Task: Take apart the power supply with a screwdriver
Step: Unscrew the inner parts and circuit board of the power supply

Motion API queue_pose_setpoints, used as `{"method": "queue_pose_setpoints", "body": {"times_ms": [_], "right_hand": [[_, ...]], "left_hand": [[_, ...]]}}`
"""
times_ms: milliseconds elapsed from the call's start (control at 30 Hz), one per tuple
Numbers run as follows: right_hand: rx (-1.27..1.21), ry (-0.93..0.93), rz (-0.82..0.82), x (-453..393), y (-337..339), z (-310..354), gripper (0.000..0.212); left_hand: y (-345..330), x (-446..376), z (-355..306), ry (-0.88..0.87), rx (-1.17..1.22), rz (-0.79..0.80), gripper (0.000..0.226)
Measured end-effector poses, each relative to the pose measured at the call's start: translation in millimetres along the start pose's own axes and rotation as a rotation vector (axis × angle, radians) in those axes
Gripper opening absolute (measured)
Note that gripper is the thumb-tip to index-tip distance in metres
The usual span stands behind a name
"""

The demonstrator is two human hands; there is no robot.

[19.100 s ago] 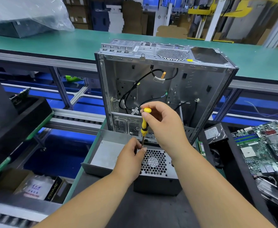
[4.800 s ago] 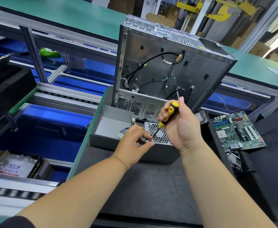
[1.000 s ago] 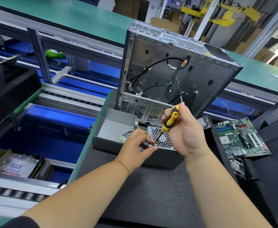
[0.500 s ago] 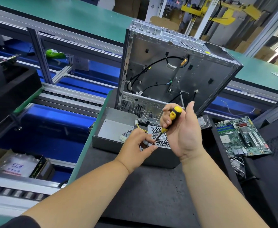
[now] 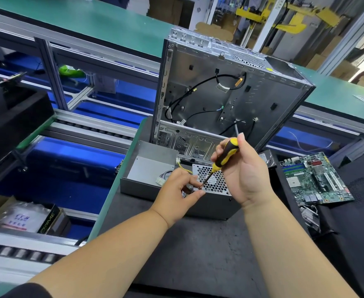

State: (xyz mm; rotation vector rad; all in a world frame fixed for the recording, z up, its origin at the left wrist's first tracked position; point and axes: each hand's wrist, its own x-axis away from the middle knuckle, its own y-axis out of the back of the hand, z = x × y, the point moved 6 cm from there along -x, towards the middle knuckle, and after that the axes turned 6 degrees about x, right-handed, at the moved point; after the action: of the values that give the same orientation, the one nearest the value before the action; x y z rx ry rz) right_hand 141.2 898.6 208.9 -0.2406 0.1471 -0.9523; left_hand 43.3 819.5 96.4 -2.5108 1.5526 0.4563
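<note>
The grey power supply [image 5: 148, 168] lies on a black mat, its honeycomb fan grille [image 5: 216, 179] facing up. My right hand [image 5: 245, 171] grips the yellow-and-black screwdriver [image 5: 225, 155], tilted, with its tip down at the grille's near left corner. My left hand [image 5: 180, 188] pinches its thumb and fingers together right at the tip, on the shaft or a screw; I cannot tell which. A white connector [image 5: 160, 181] with coloured wires lies on the supply's top, left of my left hand.
An empty metal computer case [image 5: 226, 97] stands open right behind the supply. A green motherboard [image 5: 314, 179] lies to the right, a hard drive [image 5: 266, 158] behind my right hand. Black foam trays sit at the left [image 5: 15, 119]; a roller conveyor [image 5: 86, 130] runs beyond the mat's left edge.
The right hand has turned a little on the screwdriver handle, its fingers shifting. The left hand keeps its pinch at the tip. The supply has not moved.
</note>
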Motion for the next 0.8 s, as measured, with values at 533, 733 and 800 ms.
{"method": "queue_pose_setpoints", "body": {"times_ms": [533, 733, 800], "right_hand": [[-0.026, 0.026, -0.005, 2, -1, -3, 0.031], [0.048, -0.011, -0.005, -4, -1, -2, 0.047], [0.056, -0.027, 0.021, -4, -5, -4, 0.059]], "left_hand": [[0, -1, -2, -0.018, -0.005, 0.009, 0.032], [1, -2, -1, -0.020, -0.031, 0.009, 0.031], [1, -2, 0, -0.022, -0.018, 0.001, 0.032]]}}
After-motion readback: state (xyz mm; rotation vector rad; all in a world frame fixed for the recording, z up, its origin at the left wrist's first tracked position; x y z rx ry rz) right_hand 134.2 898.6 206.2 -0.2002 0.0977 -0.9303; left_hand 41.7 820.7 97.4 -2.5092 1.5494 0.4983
